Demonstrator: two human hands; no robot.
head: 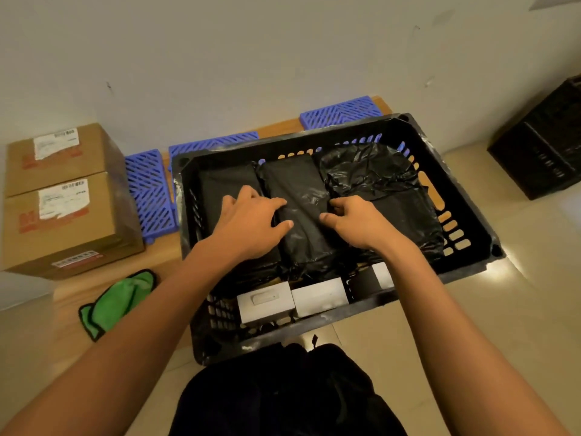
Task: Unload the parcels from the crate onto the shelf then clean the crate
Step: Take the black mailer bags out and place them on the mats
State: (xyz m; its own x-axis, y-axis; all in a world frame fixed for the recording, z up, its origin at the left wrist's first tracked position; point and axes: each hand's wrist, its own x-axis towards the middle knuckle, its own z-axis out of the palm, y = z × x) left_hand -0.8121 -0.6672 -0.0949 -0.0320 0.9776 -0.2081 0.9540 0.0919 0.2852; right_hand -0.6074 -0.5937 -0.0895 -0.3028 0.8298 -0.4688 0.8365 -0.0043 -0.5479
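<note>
A black slotted crate point(471, 196) sits in front of me, partly on a low wooden shelf point(276, 125). Inside lie three parcels wrapped in black plastic, with small white boxes point(265, 302) along the near wall. The middle black parcel point(298, 187) lies lengthwise. My left hand point(248, 221) presses against its left side and my right hand point(355, 220) curls around its right side, so both hands grip it. It rests among the other parcels. A larger crumpled black parcel point(377, 177) fills the crate's right part and a flat one point(226, 184) lies at the left.
Two stacked cardboard boxes point(63, 196) with labels stand on the shelf at left. Blue plastic grids point(151, 193) lie behind and beside the crate. A green cloth point(116, 303) lies on the shelf's near edge. A second black crate point(547, 146) stands on the floor at right.
</note>
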